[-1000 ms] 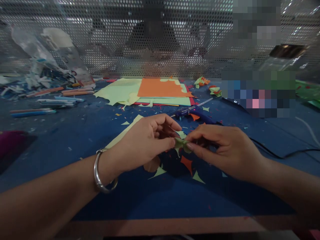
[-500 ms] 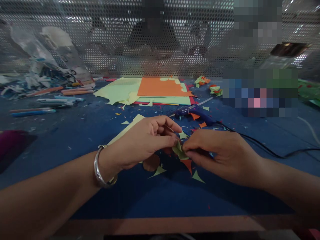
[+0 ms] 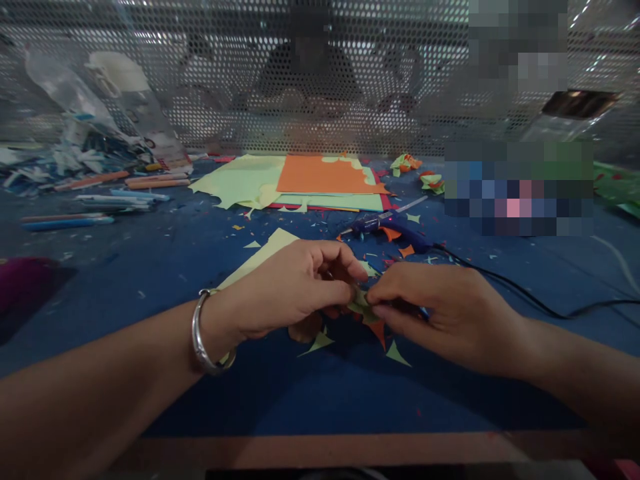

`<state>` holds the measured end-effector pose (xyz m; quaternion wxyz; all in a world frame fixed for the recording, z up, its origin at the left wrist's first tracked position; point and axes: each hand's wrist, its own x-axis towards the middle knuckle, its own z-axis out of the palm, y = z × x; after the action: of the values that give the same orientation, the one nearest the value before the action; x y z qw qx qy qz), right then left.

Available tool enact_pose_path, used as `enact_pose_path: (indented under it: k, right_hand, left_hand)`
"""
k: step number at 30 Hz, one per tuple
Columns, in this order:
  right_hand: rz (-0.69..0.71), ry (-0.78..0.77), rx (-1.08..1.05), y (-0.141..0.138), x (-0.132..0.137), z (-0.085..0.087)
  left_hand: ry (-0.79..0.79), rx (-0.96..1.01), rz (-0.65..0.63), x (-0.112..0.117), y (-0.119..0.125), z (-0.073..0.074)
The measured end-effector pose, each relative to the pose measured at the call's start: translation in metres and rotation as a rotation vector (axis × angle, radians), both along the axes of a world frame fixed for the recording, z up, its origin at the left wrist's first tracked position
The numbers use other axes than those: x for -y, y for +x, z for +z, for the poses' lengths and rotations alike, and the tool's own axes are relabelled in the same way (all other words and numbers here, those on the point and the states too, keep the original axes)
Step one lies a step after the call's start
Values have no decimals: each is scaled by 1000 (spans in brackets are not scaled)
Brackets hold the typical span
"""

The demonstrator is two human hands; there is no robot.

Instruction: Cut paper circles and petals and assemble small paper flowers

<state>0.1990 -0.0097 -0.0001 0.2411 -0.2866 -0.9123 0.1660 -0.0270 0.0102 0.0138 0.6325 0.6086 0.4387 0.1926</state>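
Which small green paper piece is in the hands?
The curled green piece, pinched by the left hand and right hand; the pointed green scraps lie on the blue tabletop.

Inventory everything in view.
Paper piece: one, green, centre
Scraps: many, green and orange, centre
Strip: one, green, centre
Roundish item: one, brown, centre
Glue gun: one, purple, centre
Cord: one, black, right
Sheets: several, green, orange, red, back
Crumpled papers: two, green and orange, back
Sticks: many, mixed, left
Bottle: one, clear, left
Bag: one, clear, left
Container: one, clear, right
Unclear item: one, magenta, left
Mesh: one, grey, back
Table: one, blue, below
Bangle: one, silver, left wrist
Left hand: one, centre
Right hand: one, centre
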Motion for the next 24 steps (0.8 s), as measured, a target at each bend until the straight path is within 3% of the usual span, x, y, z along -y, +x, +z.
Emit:
enact_pose_path:
  k: [4, 11, 17, 24]
  right_hand:
    - [-116, -18, -38, 6, -1, 6]
    - [-630, 199, 35, 43, -35, 15]
    - [-705, 105, 191, 51, -71, -7]
    - [-762, 93, 245, 42, -85, -21]
  left_hand:
    - [84, -9, -2, -2, -2, -3]
    - [313, 32, 106, -11, -7, -6]
    - [388, 11, 144, -14, -8, -7]
    - [446, -29, 227, -20, -11, -8]
